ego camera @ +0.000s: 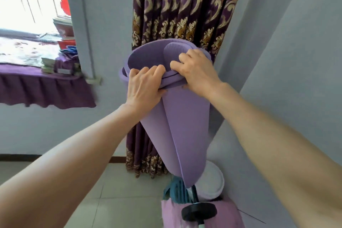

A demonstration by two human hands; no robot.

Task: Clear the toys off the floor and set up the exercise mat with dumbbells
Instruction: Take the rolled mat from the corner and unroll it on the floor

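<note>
A purple exercise mat [185,127], loosely rolled, stands upright in front of the curtain, its open top end facing me. My left hand [144,89] grips the near rim of the roll, fingers hooked over the edge. My right hand [196,72] holds the rim beside it, fingers curled inside the layers. The mat's lower end tapers down toward a teal item [175,190]. A black dumbbell [199,211] lies on a pink surface [172,214] at the bottom.
A purple patterned curtain [185,5] hangs behind the mat. A white round object [214,181] sits in the corner by the grey wall. A windowsill with purple cloth [46,87] and stacked items is at left. Tiled floor [120,190] lies below.
</note>
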